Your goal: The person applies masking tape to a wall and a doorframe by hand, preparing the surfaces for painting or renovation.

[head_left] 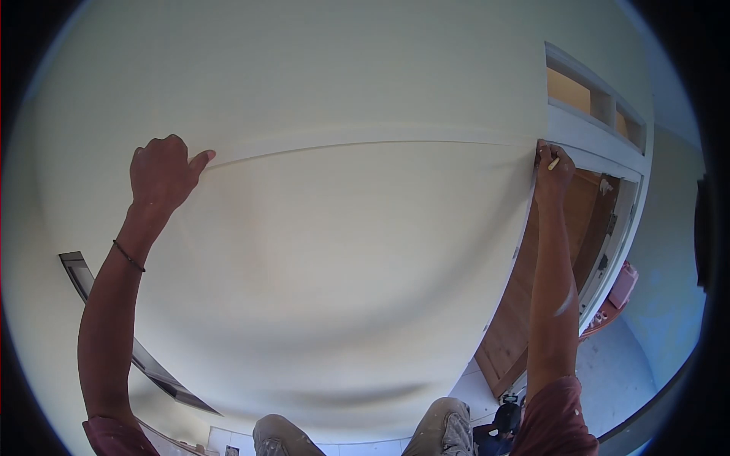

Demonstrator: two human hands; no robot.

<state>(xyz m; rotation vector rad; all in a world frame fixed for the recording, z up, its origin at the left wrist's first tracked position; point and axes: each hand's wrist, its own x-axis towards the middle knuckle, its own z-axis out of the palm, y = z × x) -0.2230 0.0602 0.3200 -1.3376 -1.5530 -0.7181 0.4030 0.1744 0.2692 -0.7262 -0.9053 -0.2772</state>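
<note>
A long thin pale strip runs across the pale wall, with a fine dark line along its lower edge. At its left end is my left hand, fingers curled and thumb stretched out onto the strip. My right hand is closed at the strip's right end, where the wall meets the white door frame. A small pale stick pokes out between the right-hand fingers. Both arms are raised and spread wide.
A brown wooden door stands in the opening below my right arm, under a transom window. A person is low down at the lower right. Beyond the frame is a pink object. A dark-edged recess slants along the lower left. My knees show below.
</note>
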